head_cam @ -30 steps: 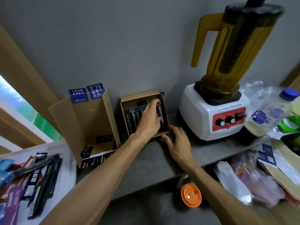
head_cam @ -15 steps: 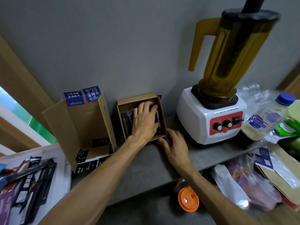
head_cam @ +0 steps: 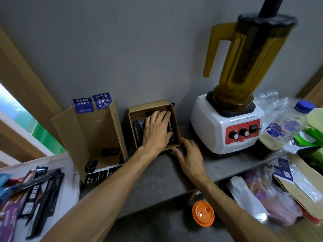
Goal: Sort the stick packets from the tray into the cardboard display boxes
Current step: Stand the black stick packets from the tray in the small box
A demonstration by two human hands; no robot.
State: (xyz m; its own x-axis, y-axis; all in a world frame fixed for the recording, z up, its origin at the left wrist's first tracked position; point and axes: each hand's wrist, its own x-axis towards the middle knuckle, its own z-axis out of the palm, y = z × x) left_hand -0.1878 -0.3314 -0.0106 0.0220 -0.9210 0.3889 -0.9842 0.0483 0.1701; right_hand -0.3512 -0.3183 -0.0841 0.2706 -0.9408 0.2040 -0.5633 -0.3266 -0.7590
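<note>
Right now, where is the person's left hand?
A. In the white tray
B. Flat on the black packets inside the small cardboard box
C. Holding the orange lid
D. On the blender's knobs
B: the left hand lies with fingers straight on the black stick packets inside the small cardboard box, far from the blender, the tray and the lid.
</note>
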